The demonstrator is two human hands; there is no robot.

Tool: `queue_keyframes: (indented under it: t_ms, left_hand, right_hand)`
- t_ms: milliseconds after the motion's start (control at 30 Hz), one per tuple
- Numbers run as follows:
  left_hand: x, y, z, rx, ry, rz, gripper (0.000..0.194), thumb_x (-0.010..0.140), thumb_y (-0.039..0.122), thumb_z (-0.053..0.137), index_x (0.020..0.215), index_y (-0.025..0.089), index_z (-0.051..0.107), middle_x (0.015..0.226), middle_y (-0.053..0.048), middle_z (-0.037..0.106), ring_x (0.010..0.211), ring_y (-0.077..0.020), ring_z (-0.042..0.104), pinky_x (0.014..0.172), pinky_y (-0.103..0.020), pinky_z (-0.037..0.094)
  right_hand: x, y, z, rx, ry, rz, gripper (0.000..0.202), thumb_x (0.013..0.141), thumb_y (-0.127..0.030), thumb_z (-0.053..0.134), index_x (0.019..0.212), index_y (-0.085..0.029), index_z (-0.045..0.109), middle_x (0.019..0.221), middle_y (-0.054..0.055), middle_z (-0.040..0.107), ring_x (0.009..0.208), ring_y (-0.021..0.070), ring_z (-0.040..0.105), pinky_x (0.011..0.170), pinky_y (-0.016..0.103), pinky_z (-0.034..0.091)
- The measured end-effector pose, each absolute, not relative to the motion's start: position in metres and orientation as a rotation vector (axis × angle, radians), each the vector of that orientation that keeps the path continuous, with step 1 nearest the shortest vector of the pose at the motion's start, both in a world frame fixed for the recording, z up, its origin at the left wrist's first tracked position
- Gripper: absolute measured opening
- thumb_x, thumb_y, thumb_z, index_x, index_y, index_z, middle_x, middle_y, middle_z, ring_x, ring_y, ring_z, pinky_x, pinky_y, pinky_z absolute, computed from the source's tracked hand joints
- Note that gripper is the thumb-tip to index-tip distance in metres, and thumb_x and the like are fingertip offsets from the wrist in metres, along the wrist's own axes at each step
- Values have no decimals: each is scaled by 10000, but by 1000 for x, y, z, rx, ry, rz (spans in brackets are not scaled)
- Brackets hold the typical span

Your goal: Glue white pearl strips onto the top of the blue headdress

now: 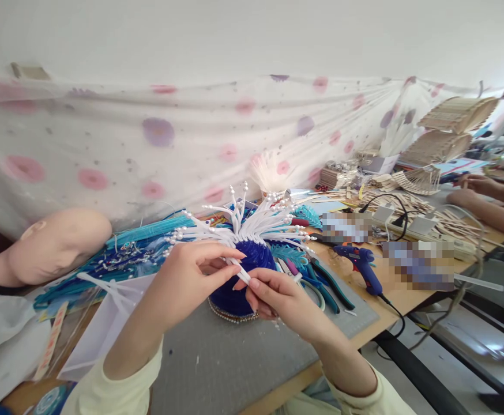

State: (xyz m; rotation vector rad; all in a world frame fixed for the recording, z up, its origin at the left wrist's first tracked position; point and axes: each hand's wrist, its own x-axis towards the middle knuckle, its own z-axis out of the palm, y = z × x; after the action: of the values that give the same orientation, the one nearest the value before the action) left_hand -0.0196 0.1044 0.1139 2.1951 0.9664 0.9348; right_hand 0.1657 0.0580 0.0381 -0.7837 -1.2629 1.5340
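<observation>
Pinched between my two hands, in front of a dark blue headpiece, is a short white chenille stem (244, 275). My left hand (194, 274) grips its upper end between thumb and fingers. Closed on the lower end is my right hand (280, 295), with its fingers curled under. The headpiece (253, 257) stands on a grey cutting mat (191, 357) and has a beaded band along its bottom edge. From its top fans out a spray of white stems (239, 222) tipped with pearl beads. My hands cover part of its front.
A mannequin head (61, 248) lies at the left beside blue strands (148, 233). To the right are pliers (332, 285), a blue glue gun (362, 268) with its cord, and a power strip (433, 233). Wooden sticks (412, 202) lie behind. Another person's hands (472, 190) are at far right.
</observation>
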Motion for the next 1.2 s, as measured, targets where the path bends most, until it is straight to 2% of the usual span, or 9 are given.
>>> queue_keyframes:
  t_ms: [100, 167, 367, 500, 600, 700, 800, 1000, 1200]
  left_hand:
    - [-20, 106, 110, 2184, 959, 873, 131, 847, 274, 711, 915, 235, 815, 901, -17, 813, 770, -179, 752, 702, -248, 598]
    - [-20, 108, 108, 2186, 968, 852, 141, 852, 286, 710, 929, 241, 820, 901, -15, 815, 772, -179, 752, 708, -253, 594]
    - [-20, 111, 106, 2222, 994, 858, 139, 835, 263, 718, 922, 229, 821, 895, -24, 817, 773, -193, 751, 693, -266, 591]
    - [-19, 109, 108, 2202, 982, 801, 110, 840, 262, 699, 868, 218, 796, 874, -24, 814, 765, -197, 757, 685, -265, 594]
    - [-17, 107, 108, 2211, 980, 721, 96, 836, 261, 694, 807, 219, 775, 834, -12, 811, 746, -196, 759, 667, -257, 584]
    - [-15, 105, 107, 2268, 982, 724, 122, 837, 245, 676, 814, 230, 794, 811, -3, 814, 726, -194, 755, 650, -257, 568]
    - [-12, 104, 108, 2352, 978, 772, 148, 831, 220, 661, 810, 238, 806, 780, 7, 811, 681, -183, 738, 626, -252, 552]
    - [-18, 104, 109, 2268, 980, 773, 125, 841, 275, 703, 841, 262, 827, 826, 11, 822, 721, -184, 749, 647, -247, 578]
    - [-17, 104, 106, 2023, 1035, 755, 133, 825, 285, 707, 828, 233, 829, 686, -4, 788, 610, -182, 734, 548, -247, 597]
  right_hand:
    - [169, 59, 37, -776, -1232, 1614, 439, 852, -565, 744, 957, -144, 679, 737, 1, 702, 563, 77, 607, 522, 201, 456]
    - [170, 59, 37, -757, -1196, 1678, 440, 835, -548, 771, 976, -142, 680, 796, 32, 749, 668, 116, 700, 624, 238, 536]
    - [164, 63, 39, -767, -1188, 1705, 519, 782, -611, 786, 976, -143, 674, 776, 45, 763, 736, 149, 740, 727, 293, 584]
    - [160, 65, 38, -837, -1329, 1500, 543, 827, -699, 672, 901, -163, 630, 728, 26, 722, 577, 113, 651, 545, 229, 513]
    - [160, 61, 40, -909, -1418, 1347, 462, 904, -632, 620, 811, -180, 603, 684, -4, 671, 485, 78, 521, 449, 199, 377]
    - [160, 55, 43, -1066, -1568, 1011, 371, 1009, -436, 530, 736, -189, 582, 623, -28, 590, 520, 88, 459, 492, 221, 321]
    - [158, 51, 46, -1212, -1673, 710, 316, 1026, -304, 475, 753, -189, 586, 630, -34, 535, 571, 106, 442, 532, 250, 285]
    - [157, 48, 49, -1269, -1748, 603, 308, 1039, -313, 428, 801, -193, 583, 646, -30, 511, 577, 117, 434, 556, 262, 259]
    - [157, 47, 52, -1251, -1867, 567, 240, 1054, -311, 402, 914, -200, 561, 750, 15, 604, 623, 140, 489, 587, 264, 277]
